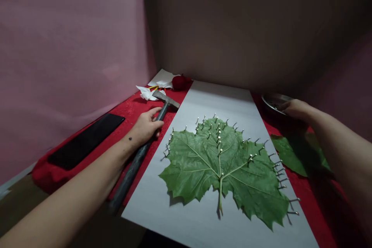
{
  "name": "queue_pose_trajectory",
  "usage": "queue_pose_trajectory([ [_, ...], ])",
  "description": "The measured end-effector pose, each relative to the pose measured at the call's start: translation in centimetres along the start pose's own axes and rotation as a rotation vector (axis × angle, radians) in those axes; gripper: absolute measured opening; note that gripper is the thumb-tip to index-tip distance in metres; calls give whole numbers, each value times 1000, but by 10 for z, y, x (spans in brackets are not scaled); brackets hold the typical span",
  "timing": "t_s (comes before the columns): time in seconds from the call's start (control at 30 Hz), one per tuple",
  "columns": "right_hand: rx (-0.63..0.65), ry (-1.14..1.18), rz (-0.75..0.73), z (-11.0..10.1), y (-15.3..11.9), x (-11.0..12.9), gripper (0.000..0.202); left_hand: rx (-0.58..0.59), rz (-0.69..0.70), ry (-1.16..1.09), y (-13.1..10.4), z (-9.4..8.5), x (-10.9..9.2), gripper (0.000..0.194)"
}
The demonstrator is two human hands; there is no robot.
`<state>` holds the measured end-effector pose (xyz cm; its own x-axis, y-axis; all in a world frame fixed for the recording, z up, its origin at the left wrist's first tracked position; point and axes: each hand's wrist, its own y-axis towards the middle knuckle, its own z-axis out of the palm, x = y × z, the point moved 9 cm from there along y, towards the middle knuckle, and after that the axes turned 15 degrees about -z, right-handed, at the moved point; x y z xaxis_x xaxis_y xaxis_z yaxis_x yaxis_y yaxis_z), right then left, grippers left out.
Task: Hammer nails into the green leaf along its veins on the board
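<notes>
My left hand (147, 124) is closed around the handle of a hammer (139, 157), just below its metal head; the hammer lies on the red cloth. My right hand (295, 108) reaches into a round metal bowl (273, 99), its fingers bunched together; whatever they pinch is too small and dark to make out. Between my arms a large green leaf (197, 159) lies on a white board (221, 99). Several nails (219, 139) stand along the leaf's upper and right edges and down its middle vein.
A black phone (87, 139) lies on the red cloth (130, 110) at the left. Behind the hammer are crumpled white tissues (145, 93) and a ball of red yarn (178, 82). Another green leaf (290, 155) lies under my right forearm. Walls close in the left and back.
</notes>
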<state>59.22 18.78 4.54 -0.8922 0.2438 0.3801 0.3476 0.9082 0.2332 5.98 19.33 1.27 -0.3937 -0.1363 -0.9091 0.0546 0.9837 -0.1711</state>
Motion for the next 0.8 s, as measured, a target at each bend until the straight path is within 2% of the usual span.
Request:
queue_pose_trajectory([
  [0.07, 83, -44, 36, 5, 0, -2, 12, 0, 9, 11, 1, 0, 1, 69],
  [0.4, 180, -123, 40, 12, 3, 0, 21, 11, 23, 6, 5, 0, 7, 66],
  [0.63, 61, -103, 59, 1, -5, 1, 10, 19, 7, -15, 8, 0, 8, 68],
  [0.8, -34, -53, 45, -10, -13, 3, 15, 10, 1, -19, 5, -1, 5, 68],
])
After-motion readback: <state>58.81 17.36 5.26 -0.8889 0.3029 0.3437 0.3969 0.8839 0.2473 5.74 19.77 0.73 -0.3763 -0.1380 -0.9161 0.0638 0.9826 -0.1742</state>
